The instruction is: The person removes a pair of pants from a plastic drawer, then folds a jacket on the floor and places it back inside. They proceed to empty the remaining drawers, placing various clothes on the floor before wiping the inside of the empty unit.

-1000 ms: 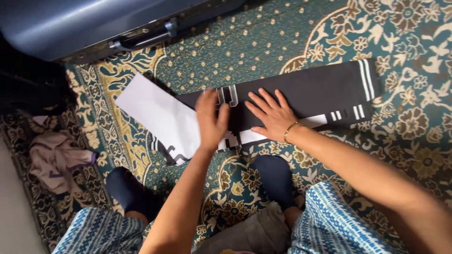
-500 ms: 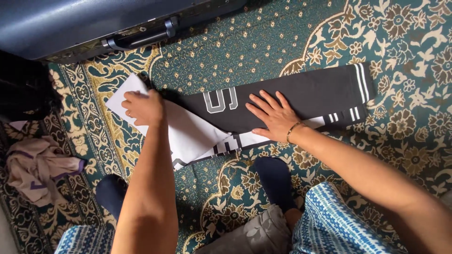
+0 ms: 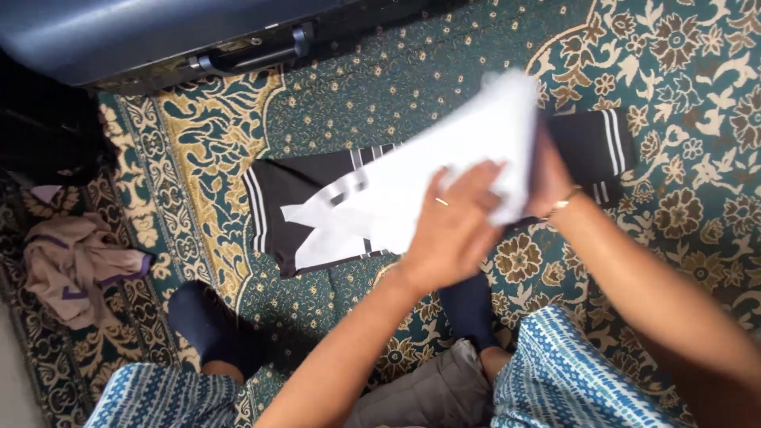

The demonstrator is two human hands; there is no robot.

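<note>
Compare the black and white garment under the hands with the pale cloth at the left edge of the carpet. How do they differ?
The black and white garment is striped and lies spread in a long strip; the pale cloth is beige-pink with purple trim and lies crumpled in a heap. The left hand grips the garment's white end and the right hand is beside it; no hand touches the cloth. Both rest on the patterned carpet.

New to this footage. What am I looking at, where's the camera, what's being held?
There is no machine here: a person works with bare hands, and the one camera sits on their head, looking down. The left hand grips the white end of a black-and-white garment and carries it across to the right. The right hand is mostly hidden behind that white cloth. The garment lies on a patterned green carpet. A dark blue suitcase lies at the top, and crumpled pale clothing at the left.
</note>
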